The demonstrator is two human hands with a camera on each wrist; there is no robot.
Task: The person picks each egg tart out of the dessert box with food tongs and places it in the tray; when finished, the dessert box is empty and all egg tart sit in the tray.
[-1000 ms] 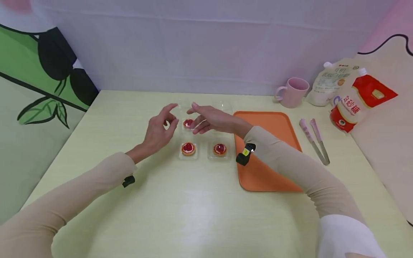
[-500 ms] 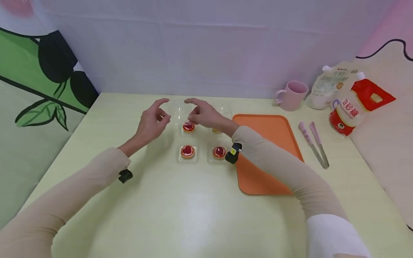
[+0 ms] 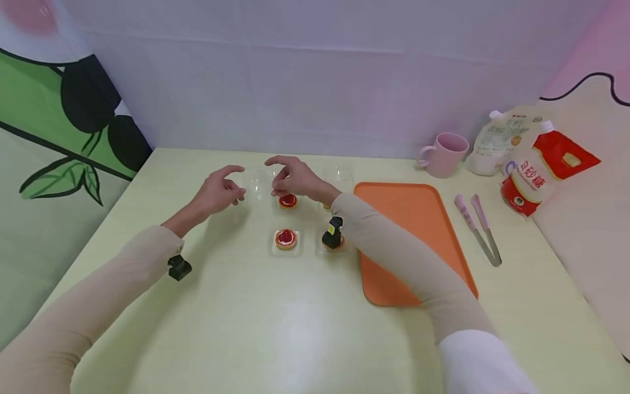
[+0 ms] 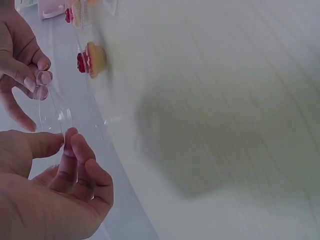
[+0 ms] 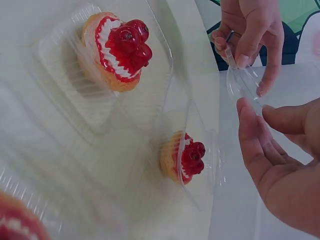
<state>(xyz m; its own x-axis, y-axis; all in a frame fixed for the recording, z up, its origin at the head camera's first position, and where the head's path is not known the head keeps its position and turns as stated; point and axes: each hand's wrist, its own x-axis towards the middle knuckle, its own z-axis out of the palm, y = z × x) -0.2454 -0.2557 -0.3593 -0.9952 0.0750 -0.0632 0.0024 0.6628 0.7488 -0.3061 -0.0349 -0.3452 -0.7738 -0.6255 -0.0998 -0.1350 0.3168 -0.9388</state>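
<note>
Both hands hold a thin clear plastic lid (image 3: 256, 185) between them, behind and left of the tarts. My left hand (image 3: 214, 191) pinches its left side between thumb and fingers, as the left wrist view shows close up. On the opposite side my right hand (image 5: 287, 145) pinches the lid's edge with thumb and fingertips. A red-topped fruit tart (image 3: 287, 201) sits just below the right hand in a clear box. In front of it another fruit tart (image 3: 286, 239) rests in its own clear tray. The right wrist camera partly covers a third tart (image 3: 332, 244).
An orange tray (image 3: 394, 241) lies right of the tarts, under the right forearm. Beyond it are tongs (image 3: 479, 230) with pink handles, a pink mug (image 3: 444, 155), a white pouch (image 3: 497, 145) and a red pouch (image 3: 538, 172). Another clear lid (image 3: 338, 173) stands at the back.
Both hands have moved left with the clear lid, away from above the rear tart. The right hand's fingers, spread earlier, have closed in on the lid's edge.
</note>
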